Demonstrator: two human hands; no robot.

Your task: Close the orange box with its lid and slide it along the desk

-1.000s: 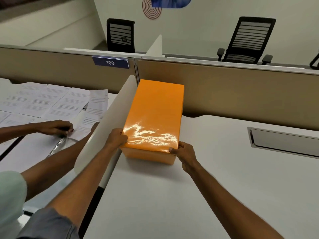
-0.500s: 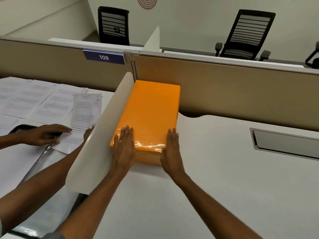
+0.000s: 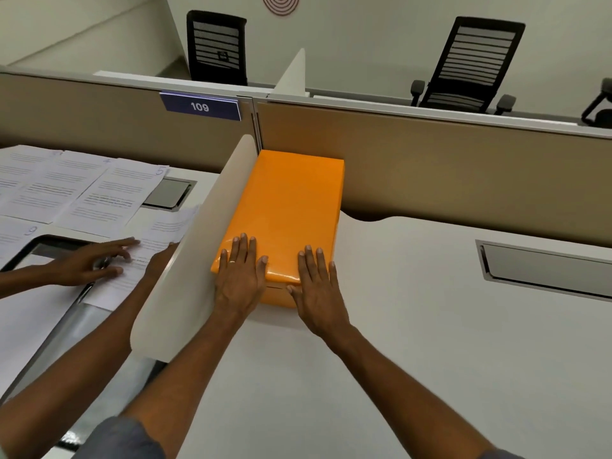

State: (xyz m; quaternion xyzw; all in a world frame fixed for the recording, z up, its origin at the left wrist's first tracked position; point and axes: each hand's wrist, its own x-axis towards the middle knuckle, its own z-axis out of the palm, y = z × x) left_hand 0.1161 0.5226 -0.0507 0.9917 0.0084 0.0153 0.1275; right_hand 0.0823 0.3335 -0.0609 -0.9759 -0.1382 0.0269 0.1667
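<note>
both hands (image 3: 239,280) flat on closed orange box (image 3: 291,207) (lid on), white desk (image 3: 414,326)

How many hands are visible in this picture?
3: the left hand and right hand flat on the orange box, another person's hand on the papers; a fourth may be hidden.

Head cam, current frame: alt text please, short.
Both hands, left and right, lie flat on the near end of a closed orange box on a white desk, beside a divider. Another person's hand rests on papers beyond it.
</note>
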